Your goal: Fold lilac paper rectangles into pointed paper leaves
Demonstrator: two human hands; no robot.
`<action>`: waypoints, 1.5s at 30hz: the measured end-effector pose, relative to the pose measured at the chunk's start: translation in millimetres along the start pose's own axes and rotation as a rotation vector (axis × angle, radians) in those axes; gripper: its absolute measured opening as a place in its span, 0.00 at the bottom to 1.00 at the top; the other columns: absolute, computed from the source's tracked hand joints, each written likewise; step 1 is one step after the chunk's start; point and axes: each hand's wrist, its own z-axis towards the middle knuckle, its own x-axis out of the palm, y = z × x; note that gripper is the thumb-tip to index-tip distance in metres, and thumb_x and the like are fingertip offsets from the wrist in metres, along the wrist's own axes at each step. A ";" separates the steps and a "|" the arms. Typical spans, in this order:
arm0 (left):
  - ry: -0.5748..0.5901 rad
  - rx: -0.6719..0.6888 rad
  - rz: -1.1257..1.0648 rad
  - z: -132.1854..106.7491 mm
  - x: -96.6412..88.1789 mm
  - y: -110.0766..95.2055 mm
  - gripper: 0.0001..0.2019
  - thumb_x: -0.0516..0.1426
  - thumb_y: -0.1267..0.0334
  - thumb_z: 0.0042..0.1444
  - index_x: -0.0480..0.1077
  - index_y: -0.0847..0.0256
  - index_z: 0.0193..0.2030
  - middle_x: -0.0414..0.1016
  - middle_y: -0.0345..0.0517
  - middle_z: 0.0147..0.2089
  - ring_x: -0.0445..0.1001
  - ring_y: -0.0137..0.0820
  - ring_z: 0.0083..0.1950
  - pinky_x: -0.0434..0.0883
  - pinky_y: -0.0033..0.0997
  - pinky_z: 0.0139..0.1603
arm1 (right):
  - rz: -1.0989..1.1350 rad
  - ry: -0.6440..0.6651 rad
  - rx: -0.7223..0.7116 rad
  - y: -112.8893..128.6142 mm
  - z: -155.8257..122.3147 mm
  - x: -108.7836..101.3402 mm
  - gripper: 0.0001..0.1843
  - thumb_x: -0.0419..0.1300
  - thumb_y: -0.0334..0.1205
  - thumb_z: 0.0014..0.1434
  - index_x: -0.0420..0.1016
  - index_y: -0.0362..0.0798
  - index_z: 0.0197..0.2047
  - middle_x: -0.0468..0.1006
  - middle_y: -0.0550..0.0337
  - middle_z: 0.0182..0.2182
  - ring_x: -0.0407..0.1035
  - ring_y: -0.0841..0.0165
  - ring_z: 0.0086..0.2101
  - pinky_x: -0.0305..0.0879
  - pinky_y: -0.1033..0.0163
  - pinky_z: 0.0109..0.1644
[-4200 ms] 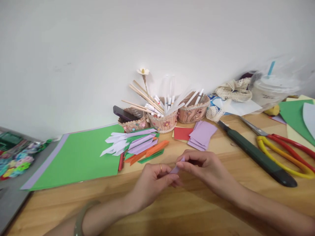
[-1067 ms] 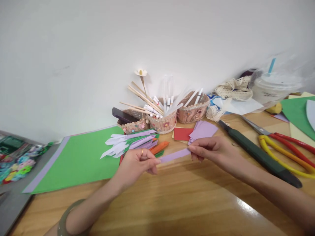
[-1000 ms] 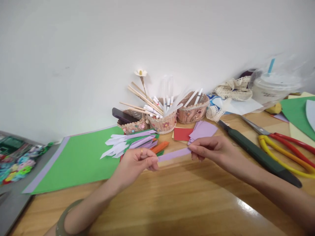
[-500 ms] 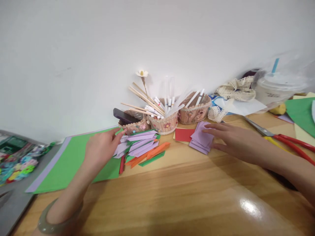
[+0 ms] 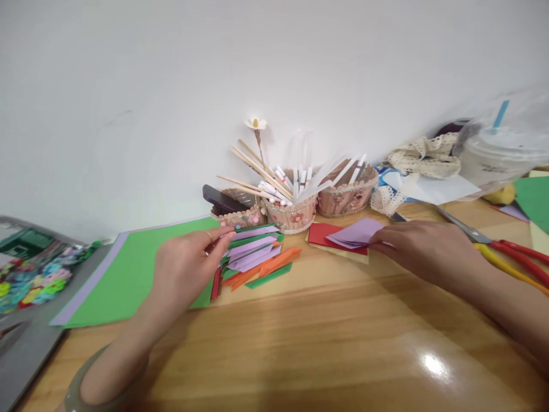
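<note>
Across the near part of the glossy light-brown wooden table (image 5: 300,349) reach your two arms, the smooth grey-green bangle (image 5: 79,380) on your left wrist partly out of frame. Farther in, your left hand (image 5: 184,257) has thumb and fingers drawn together at the left end of a heap of narrow folded paper strips (image 5: 253,252), purple, orange and green; it covers that end, so I cannot tell whether it pinches one. Your right hand (image 5: 422,243) grips a thin fan of flat purple paper slips (image 5: 354,233) over the flat red paper rectangle (image 5: 319,232), which lies on pale yellow paper (image 5: 362,258). Judging by this layout, the heap is your folded share; the purple slips, and perhaps the red and yellow paper, are left unfolded. A large bright green paper sheet (image 5: 132,274) runs under your left hand. On your right, the steel scissors with red and yellow handles (image 5: 482,237) are cropped. Beyond stand three small pinkish wood-slat baskets (image 5: 294,217) and a blurred, cut-off clear plastic cup (image 5: 493,151).
</note>
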 end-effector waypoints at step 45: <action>0.680 0.162 -0.497 -61.3 47.2 -61.7 0.08 0.56 0.70 0.56 0.76 0.59 0.29 0.77 0.42 0.28 0.73 0.31 0.30 0.63 0.27 0.32 | 0.517 0.328 0.017 76.8 -8.2 3.2 0.09 0.53 0.37 0.61 0.68 0.48 0.29 0.72 0.58 0.28 0.67 0.68 0.27 0.60 0.65 0.29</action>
